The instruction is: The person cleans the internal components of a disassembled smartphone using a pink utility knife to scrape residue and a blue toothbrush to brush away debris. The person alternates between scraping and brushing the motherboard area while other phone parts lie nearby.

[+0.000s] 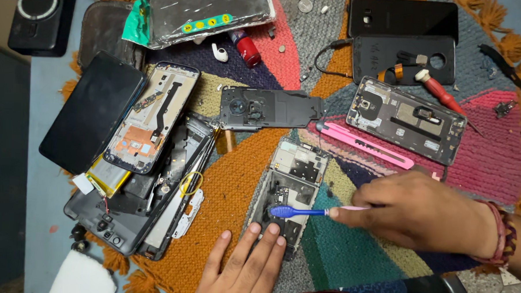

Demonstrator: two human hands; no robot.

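We see an opened phone frame [289, 191] lying flat on the multicoloured woven mat [236, 186], its inner side up so the boards and cavities are exposed to the brush. The left hand [242, 267] rests with fingers spread, two fingertips [267, 230] pressing on the frame's near end; we judge this pins the frame down against the rubbing. The right hand [420, 213] is closed around the pale handle of a blue toothbrush [304, 211], gripped far back so the bristled head reaches into the frame's lower cavity, where it touches the dark parts.

The rest seems pushed aside to keep the middle free. To the left lies a stack of stripped phone frames [150, 177] with a yellowish battery [104, 178] tucked under one, and a dark phone [91, 112] lying glass up beside them. Beyond the work sit a black inner cover plate [267, 108], a pink utility knife [367, 145] just beside the frame's far end, another opened phone body [406, 120] and a red-handled screwdriver [444, 95] (all within reach of the right hand).
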